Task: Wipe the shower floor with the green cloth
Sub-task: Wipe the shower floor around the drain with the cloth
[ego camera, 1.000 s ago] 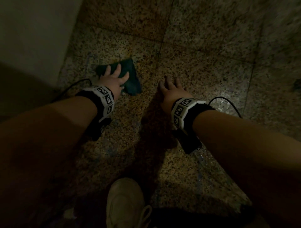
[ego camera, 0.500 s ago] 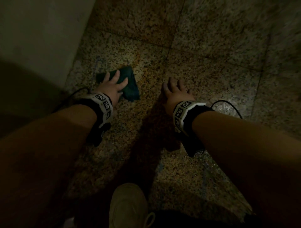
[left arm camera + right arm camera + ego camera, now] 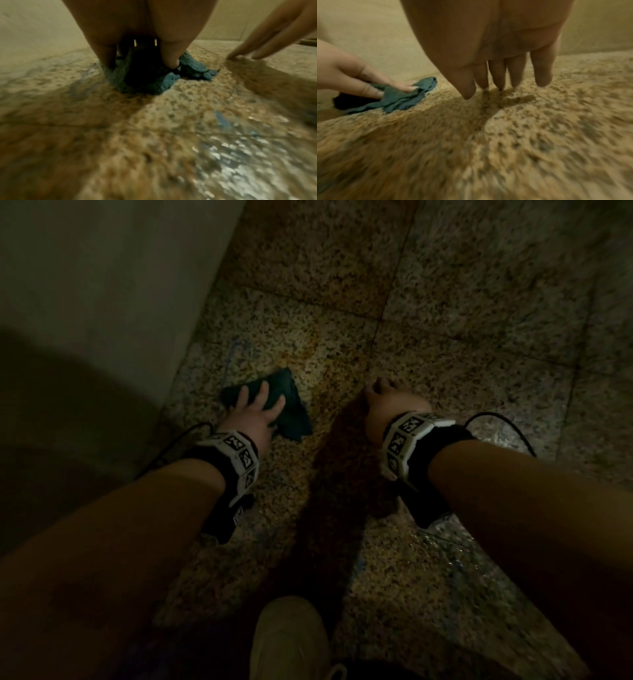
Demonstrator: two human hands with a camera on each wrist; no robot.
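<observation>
The green cloth (image 3: 293, 416) lies crumpled on the speckled shower floor (image 3: 445, 354), close to the left wall. My left hand (image 3: 251, 414) presses down on it with the fingers spread and fairly straight; in the right wrist view the left hand (image 3: 359, 75) lies flat over the cloth (image 3: 399, 100). The left wrist view shows the cloth (image 3: 192, 67) bunched under the left hand (image 3: 120, 27). My right hand (image 3: 387, 405) is beside it, to the right, empty. Its straight fingertips (image 3: 467, 89) touch the floor.
A pale wall (image 3: 102, 285) runs along the left, right next to the cloth. Wet patches glint on the tiles (image 3: 240, 155) nearer me. My light shoe (image 3: 287, 642) stands at the bottom centre. Thin black cables (image 3: 507, 422) trail from both wristbands.
My left hand has dragged the cloth a little toward me and toward the wall. The right hand stays planted on the floor. The head view has tilted slightly.
</observation>
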